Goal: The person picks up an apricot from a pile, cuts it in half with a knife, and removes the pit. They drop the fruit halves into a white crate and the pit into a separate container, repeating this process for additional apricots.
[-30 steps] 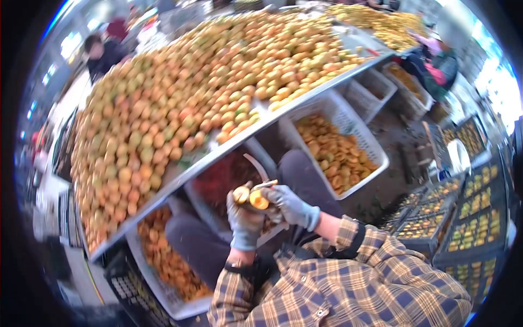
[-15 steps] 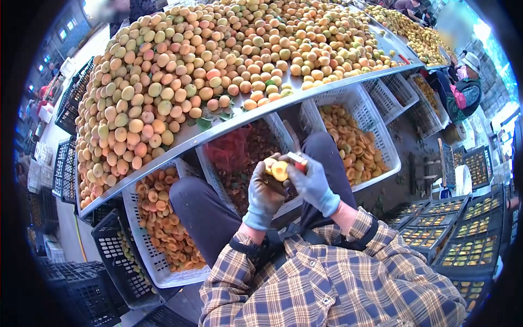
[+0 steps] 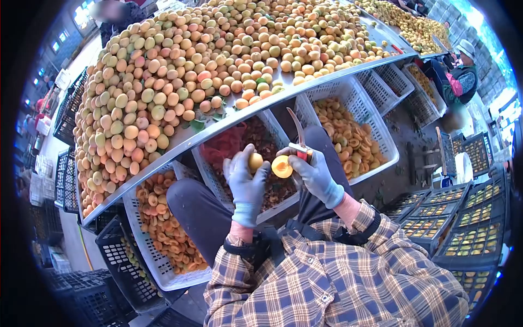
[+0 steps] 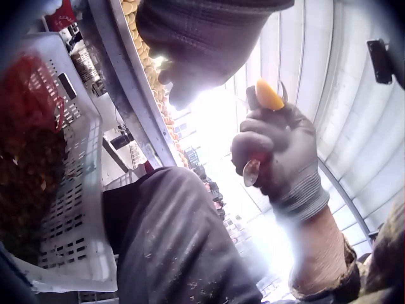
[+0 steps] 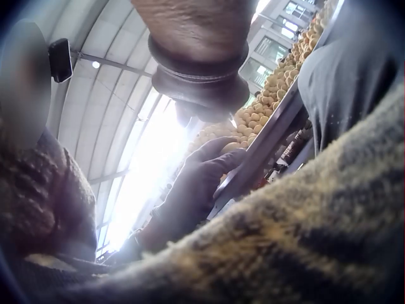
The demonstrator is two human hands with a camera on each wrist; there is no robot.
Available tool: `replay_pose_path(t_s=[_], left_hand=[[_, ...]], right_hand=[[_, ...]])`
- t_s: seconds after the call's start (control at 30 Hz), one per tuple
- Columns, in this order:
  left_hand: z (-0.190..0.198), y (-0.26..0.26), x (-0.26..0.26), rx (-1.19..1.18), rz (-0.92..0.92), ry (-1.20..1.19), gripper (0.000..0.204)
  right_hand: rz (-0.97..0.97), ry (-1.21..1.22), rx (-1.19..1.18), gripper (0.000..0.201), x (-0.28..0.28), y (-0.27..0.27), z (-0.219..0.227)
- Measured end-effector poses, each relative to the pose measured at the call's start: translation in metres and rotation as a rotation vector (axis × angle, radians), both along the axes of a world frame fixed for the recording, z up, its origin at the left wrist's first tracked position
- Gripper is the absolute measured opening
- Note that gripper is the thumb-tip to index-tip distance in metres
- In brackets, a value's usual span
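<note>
In the head view the gloved left hand (image 3: pixel 245 181) pinches a yellow apricot piece (image 3: pixel 255 161) between thumb and fingers. Just to its right, the gloved right hand (image 3: pixel 318 175) holds an apricot half (image 3: pixel 282 167), its hollow cut face showing, together with a red-handled knife whose curved blade (image 3: pixel 296 124) points up and away. A narrow gap separates the two hands. The left wrist view shows the right hand (image 4: pixel 278 149) curled round the red handle, with the orange piece (image 4: pixel 269 95) at its fingertips.
A metal-edged table (image 3: pixel 218 133) heaped with whole apricots spans the far side. Crates of apricot halves stand left (image 3: pixel 163 275) and right (image 3: pixel 388 147); a crate (image 3: pixel 272 121) with a red net bag lies between the knees. Another person sits at right; black crates stand at both sides.
The hands have moved apart, each with fruit in it; the left went leftward. The right hand's knife blade now points up, clear of the fruit.
</note>
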State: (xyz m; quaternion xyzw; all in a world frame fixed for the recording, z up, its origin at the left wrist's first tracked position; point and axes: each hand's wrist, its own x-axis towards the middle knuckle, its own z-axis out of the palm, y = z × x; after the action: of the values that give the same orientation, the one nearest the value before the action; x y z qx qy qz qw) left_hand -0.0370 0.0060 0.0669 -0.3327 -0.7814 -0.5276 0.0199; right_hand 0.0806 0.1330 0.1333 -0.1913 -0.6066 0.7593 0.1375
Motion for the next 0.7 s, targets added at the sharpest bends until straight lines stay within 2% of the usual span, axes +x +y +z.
replay_pose_path(t_s=[0.07,0.1,0.13,0.17,0.2,0.23,0.27,0.33,0.37,0.4,0.43,0.47,0.53,0.6,0.67,0.7], left_hand=[[-0.01,0.004,-0.002,0.634,-0.263,-1.047,0.04],[-0.018,0.002,-0.007,0.833,-0.419,-1.448,0.041],[-0.009,0.004,0.001,0.903,-0.486,-1.596,0.048],[-0.015,0.008,0.007,0.975,-0.525,-1.658,0.049],[-0.023,0.01,0.01,1.046,-0.564,-1.719,0.05],[-0.02,0.009,0.012,1.078,-0.659,-1.809,0.05],[-0.016,0.012,0.015,1.031,-0.558,-1.812,0.05],[-0.005,0.014,0.02,1.011,-0.389,-1.78,0.047],[-0.004,0.012,0.019,1.016,-0.384,-1.781,0.047],[-0.004,0.009,0.018,0.925,-0.474,-1.775,0.047],[-0.004,0.008,0.017,0.828,-0.565,-1.769,0.046],[-0.003,0.009,0.02,0.822,-0.57,-1.778,0.046],[0.001,0.01,0.027,0.756,-0.68,-1.759,0.045],[0.006,0.011,0.037,0.7,-0.658,-1.753,0.046],[0.003,0.011,0.044,0.634,-0.76,-1.786,0.049],[0.004,0.012,0.048,0.618,-0.749,-1.823,0.052]], right_hand=[[-0.009,0.038,-0.009,0.022,-0.002,0.002,-0.002],[-0.013,0.04,-0.009,0.022,-0.003,0.001,-0.003],[0.005,0.038,-0.033,0.022,-0.004,-0.002,-0.005],[0.025,0.037,-0.058,0.023,-0.007,-0.006,-0.009],[0.037,0.038,0.099,0.025,-0.01,-0.009,-0.027],[0.074,-0.048,0.338,0.026,-0.011,-0.01,-0.023],[0.11,-0.136,0.576,0.026,-0.011,-0.01,-0.019],[-0.124,0.105,0.591,0.022,-0.016,-0.005,-0.038],[-0.106,0.095,0.272,0.02,-0.016,-0.002,-0.025],[-0.092,0.082,-0.047,0.018,-0.014,0.003,-0.009],[-0.07,0.104,-0.068,0.015,-0.012,0.009,0.006],[-0.099,0.15,-0.022,0.016,-0.015,0.014,0.008],[-0.134,0.265,-0.094,0.017,-0.015,0.015,0.015],[-0.181,0.398,-0.216,0.017,-0.02,0.007,0.024],[-0.18,0.454,-0.289,0.019,-0.02,0.007,0.019],[-0.186,0.454,-0.287,0.019,-0.019,0.006,0.019]])
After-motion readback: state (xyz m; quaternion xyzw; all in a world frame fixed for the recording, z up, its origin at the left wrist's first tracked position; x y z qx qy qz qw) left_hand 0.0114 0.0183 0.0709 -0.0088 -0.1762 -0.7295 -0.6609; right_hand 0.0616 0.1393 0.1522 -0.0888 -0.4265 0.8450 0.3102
